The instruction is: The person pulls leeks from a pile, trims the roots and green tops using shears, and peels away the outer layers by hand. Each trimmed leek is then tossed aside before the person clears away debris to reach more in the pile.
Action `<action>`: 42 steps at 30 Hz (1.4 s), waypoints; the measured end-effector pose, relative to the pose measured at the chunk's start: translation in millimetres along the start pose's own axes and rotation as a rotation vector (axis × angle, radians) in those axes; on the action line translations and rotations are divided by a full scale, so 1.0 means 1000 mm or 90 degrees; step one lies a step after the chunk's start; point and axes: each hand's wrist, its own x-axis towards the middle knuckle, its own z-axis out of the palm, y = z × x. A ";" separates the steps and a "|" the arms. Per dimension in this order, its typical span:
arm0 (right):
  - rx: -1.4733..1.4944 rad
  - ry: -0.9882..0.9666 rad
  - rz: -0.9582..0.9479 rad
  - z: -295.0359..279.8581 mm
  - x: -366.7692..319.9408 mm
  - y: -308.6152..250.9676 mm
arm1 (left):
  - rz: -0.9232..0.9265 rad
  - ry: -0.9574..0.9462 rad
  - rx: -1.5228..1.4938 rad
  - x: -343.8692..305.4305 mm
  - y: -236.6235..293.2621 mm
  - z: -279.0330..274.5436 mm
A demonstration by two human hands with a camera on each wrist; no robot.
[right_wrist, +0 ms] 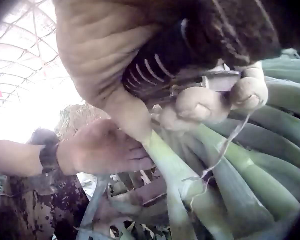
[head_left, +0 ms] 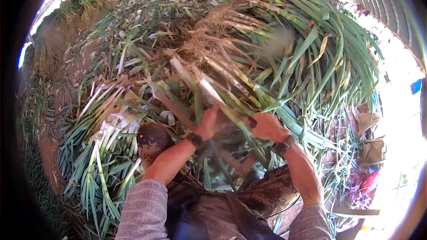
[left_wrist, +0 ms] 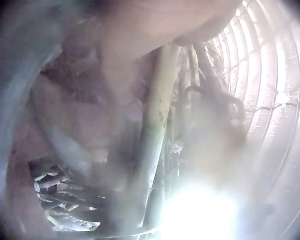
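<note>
In the head view, my left hand (head_left: 208,123) grips the pale shaft of a green onion (head_left: 210,90) above my lap. To its right, my right hand (head_left: 269,128) holds the same onion farther down, where the leaves begin. The right wrist view shows the fingers of my right hand curled, with thumb and fingertips pinching the green neck (right_wrist: 162,152). A dark band with pale stripes (right_wrist: 157,67) crosses that palm. The left wrist view is hazy; a pale stalk (left_wrist: 160,100) runs down from under my left hand (left_wrist: 140,30).
A big heap of untrimmed green onions (head_left: 311,58) with dry roots (head_left: 200,46) lies ahead and right. Cleaned onions with white shafts (head_left: 115,129) lie at my left knee (head_left: 153,140). Peeled leaf scraps (head_left: 147,22) cover the ground beyond. Curved ribs of a plastic tunnel (head_left: 387,4) rise right.
</note>
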 end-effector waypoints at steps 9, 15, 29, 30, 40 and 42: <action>-0.103 -0.148 0.104 -0.003 -0.065 0.037 | 0.179 0.253 -0.109 0.029 0.053 -0.055; -0.166 -0.117 0.078 0.014 -0.070 0.041 | 0.079 0.222 -0.050 0.020 0.032 -0.051; -0.140 -0.066 0.041 0.036 -0.015 0.018 | 0.003 0.268 0.042 -0.002 0.021 -0.057; -0.132 -0.087 0.023 0.037 -0.013 0.016 | -0.001 0.249 0.067 0.001 0.013 -0.066; -0.095 -0.109 -0.028 0.052 0.011 0.014 | 0.010 0.174 0.036 -0.030 0.005 -0.070; -0.083 -0.120 -0.004 0.045 0.012 0.004 | -0.016 0.161 0.065 -0.042 0.012 -0.064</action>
